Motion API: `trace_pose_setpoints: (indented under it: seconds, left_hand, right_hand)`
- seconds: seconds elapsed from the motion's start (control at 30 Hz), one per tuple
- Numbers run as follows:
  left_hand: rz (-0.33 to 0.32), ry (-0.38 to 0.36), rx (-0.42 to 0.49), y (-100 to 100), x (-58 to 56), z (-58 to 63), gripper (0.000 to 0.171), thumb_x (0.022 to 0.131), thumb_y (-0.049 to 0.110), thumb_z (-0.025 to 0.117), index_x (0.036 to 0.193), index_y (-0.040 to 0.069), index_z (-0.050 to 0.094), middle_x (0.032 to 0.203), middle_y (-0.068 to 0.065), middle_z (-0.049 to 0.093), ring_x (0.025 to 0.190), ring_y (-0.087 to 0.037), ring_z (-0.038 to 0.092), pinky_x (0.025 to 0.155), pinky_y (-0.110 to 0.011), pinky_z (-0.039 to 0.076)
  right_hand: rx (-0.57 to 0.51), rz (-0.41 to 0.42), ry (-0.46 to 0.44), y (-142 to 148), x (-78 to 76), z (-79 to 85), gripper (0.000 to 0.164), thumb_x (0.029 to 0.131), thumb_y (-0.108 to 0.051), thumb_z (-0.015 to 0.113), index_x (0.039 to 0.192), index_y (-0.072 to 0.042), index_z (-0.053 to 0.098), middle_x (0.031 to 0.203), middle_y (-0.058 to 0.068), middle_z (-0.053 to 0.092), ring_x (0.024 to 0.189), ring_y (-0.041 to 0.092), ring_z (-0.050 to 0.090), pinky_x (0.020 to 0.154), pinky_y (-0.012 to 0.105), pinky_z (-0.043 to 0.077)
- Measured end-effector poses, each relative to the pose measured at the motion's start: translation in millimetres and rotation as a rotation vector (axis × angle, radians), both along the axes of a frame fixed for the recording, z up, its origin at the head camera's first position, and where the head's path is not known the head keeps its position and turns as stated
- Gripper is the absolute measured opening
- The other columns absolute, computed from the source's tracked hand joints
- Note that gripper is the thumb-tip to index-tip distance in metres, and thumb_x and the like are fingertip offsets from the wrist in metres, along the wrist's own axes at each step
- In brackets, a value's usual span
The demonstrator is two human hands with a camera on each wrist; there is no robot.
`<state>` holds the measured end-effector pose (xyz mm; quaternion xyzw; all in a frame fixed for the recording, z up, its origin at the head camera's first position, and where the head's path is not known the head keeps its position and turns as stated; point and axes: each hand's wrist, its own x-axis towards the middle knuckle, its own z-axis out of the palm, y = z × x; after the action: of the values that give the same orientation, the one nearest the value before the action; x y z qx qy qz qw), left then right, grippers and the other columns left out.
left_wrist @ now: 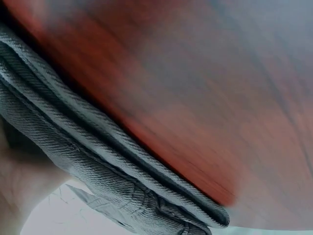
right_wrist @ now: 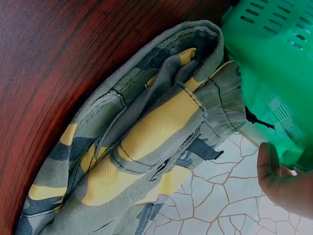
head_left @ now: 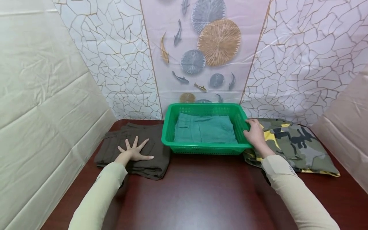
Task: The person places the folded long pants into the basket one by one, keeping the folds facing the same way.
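My left hand [head_left: 133,152] lies with fingers spread on folded dark brown trousers [head_left: 155,134] at the left of the table. In the left wrist view the layered edge of the trousers [left_wrist: 107,137] runs diagonally, with part of the hand [left_wrist: 24,186] at the lower left. My right hand [head_left: 256,134] grips the right rim of a green plastic basket [head_left: 207,148]. Folded teal trousers [head_left: 207,129] lie inside it. Folded camouflage trousers [head_left: 302,143] sit right of the basket, partly behind the right hand; the right wrist view shows their folded edge [right_wrist: 142,127] beside the basket's perforated wall [right_wrist: 264,49].
The dark red wooden table [head_left: 195,191] stretches in front of the basket. Behind it hangs a patterned backdrop [head_left: 201,80] with fish and round motifs. Pale fabric walls [head_left: 51,95] stand at both sides.
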<state>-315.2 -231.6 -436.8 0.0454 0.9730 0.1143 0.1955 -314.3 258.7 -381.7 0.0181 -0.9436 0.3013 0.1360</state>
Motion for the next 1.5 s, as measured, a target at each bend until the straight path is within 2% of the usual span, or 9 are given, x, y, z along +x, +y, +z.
trace_pose_setpoints:
  seconds: [0.47, 0.77, 0.9, 1.03, 1.17, 1.27, 1.33, 1.4, 1.5]
  left_hand:
    - [-0.089, 0.015, 0.019, -19, 32.8, -2.2, 0.105, 0.071, 0.078, 0.056, 0.153, 0.03, 0.009, 0.157, -0.019, -0.014, 0.134, -0.055, -0.023, 0.092, -0.081, -0.014]
    - [-0.197, 0.045, 0.076, -32, 62.5, -6.8, 0.104, 0.067, 0.081, 0.056, 0.151, 0.039, 0.01, 0.157, -0.018, -0.014, 0.133, -0.057, -0.023, 0.09, -0.081, -0.017]
    - [-0.219, 0.065, 0.089, -35, 73.4, -8.5, 0.102, 0.067, 0.081, 0.055, 0.15, 0.043, 0.008, 0.157, -0.016, -0.015, 0.133, -0.057, -0.023, 0.09, -0.081, -0.017]
    - [-0.231, 0.075, 0.075, -35, 82.8, -5.9, 0.102, 0.068, 0.079, 0.056, 0.151, 0.041, 0.011, 0.157, -0.018, -0.012, 0.134, -0.057, -0.021, 0.091, -0.081, -0.014]
    - [-0.249, 0.063, 0.043, -29, 91.6, 3.2, 0.1, 0.072, 0.072, 0.061, 0.151, 0.033, 0.015, 0.156, -0.022, -0.008, 0.134, -0.061, -0.015, 0.091, -0.084, -0.009]
    - [-0.257, 0.033, -0.034, -23, 92.0, 13.0, 0.101, 0.072, 0.069, 0.064, 0.152, 0.029, 0.016, 0.157, -0.023, -0.005, 0.135, -0.06, -0.01, 0.094, -0.083, -0.005]
    - [-0.274, 0.014, -0.068, -21, 87.6, 20.7, 0.1, 0.072, 0.066, 0.066, 0.151, 0.028, 0.019, 0.156, -0.024, 0.001, 0.136, -0.059, -0.006, 0.095, -0.082, -0.004]
    - [-0.304, -0.005, -0.051, -23, 78.6, 28.6, 0.096, 0.072, 0.062, 0.069, 0.15, 0.026, 0.024, 0.155, -0.025, 0.006, 0.137, -0.059, -0.001, 0.096, -0.081, 0.0]
    - [-0.375, 0.002, 0.038, -33, 59.7, 39.3, 0.082, 0.08, 0.048, 0.07, 0.148, 0.021, 0.032, 0.152, -0.03, 0.011, 0.136, -0.059, 0.009, 0.098, -0.079, 0.011]
  right_hand:
    - [-0.001, -0.005, -0.006, -1, -0.3, -6.2, 0.049, 0.089, 0.003, 0.048, 0.135, 0.015, 0.039, 0.135, 0.035, 0.034, 0.117, 0.052, 0.04, 0.091, 0.06, 0.042]
    - [0.003, -0.004, -0.008, 0, 0.8, -5.6, 0.048, 0.089, 0.002, 0.048, 0.135, 0.015, 0.039, 0.136, 0.035, 0.034, 0.117, 0.052, 0.04, 0.091, 0.061, 0.041]
    - [-0.005, -0.001, -0.002, 0, 0.1, -7.2, 0.048, 0.089, 0.002, 0.047, 0.135, 0.015, 0.039, 0.135, 0.035, 0.034, 0.116, 0.051, 0.041, 0.09, 0.06, 0.042]
    - [-0.012, 0.008, 0.009, 0, -0.6, -7.9, 0.048, 0.089, 0.003, 0.046, 0.134, 0.015, 0.04, 0.134, 0.035, 0.035, 0.115, 0.051, 0.041, 0.088, 0.06, 0.042]
    - [-0.016, 0.013, 0.014, 0, 0.1, -6.4, 0.048, 0.089, 0.003, 0.046, 0.134, 0.015, 0.04, 0.134, 0.035, 0.035, 0.115, 0.051, 0.042, 0.087, 0.06, 0.043]
    - [-0.015, 0.016, 0.022, 0, 0.9, -3.0, 0.047, 0.089, 0.003, 0.046, 0.134, 0.016, 0.04, 0.133, 0.035, 0.036, 0.114, 0.051, 0.042, 0.087, 0.06, 0.043]
    - [-0.015, 0.02, 0.02, 0, 1.8, -1.7, 0.047, 0.089, 0.003, 0.046, 0.134, 0.016, 0.04, 0.133, 0.035, 0.036, 0.114, 0.051, 0.042, 0.088, 0.06, 0.042]
    - [-0.011, 0.021, 0.016, 0, 2.0, -1.1, 0.047, 0.089, 0.003, 0.047, 0.134, 0.016, 0.04, 0.133, 0.035, 0.035, 0.115, 0.051, 0.042, 0.089, 0.06, 0.042]
    - [-0.001, 0.02, 0.013, 1, 0.1, -0.9, 0.047, 0.089, 0.003, 0.047, 0.134, 0.016, 0.039, 0.134, 0.035, 0.035, 0.116, 0.051, 0.041, 0.089, 0.06, 0.042]
